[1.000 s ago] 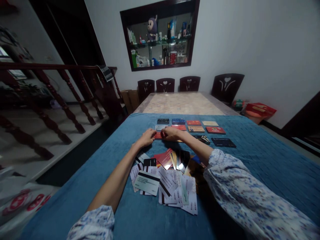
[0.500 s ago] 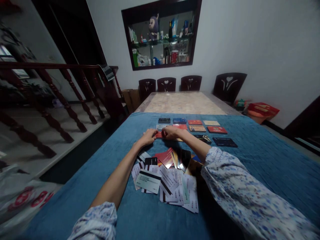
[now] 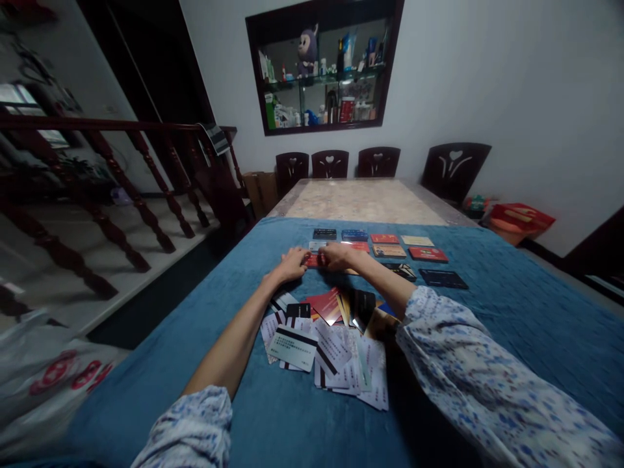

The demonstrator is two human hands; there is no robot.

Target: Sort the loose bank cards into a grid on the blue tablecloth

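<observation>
A small stack of red cards (image 3: 313, 260) lies on the blue cloth between my two hands. My left hand (image 3: 293, 264) has its fingertips against the stack's left edge. On the other side, my right hand (image 3: 337, 256) is closed with bent fingers at the right end of the same stack, hiding part of it. Closer to me is a loose spread of cards, with white striped cards (image 3: 292, 348) in front and red cards (image 3: 325, 305), gold ones and a black card (image 3: 363, 305) behind. Beyond my hands stand rows of card stacks, among them blue cards (image 3: 355, 235) and orange cards (image 3: 389, 251).
A dark blue card (image 3: 443, 279) lies at the right of the rows. The table's marble top (image 3: 361, 198) shows past the cloth (image 3: 205, 292). Chairs (image 3: 379, 162) stand at the far end, a wooden railing (image 3: 141, 195) at left, and a plastic bag (image 3: 53, 377) at lower left.
The view has shifted slightly, so everything appears a little to the right. Both hands stay at the red card stack, with hardly any movement.
</observation>
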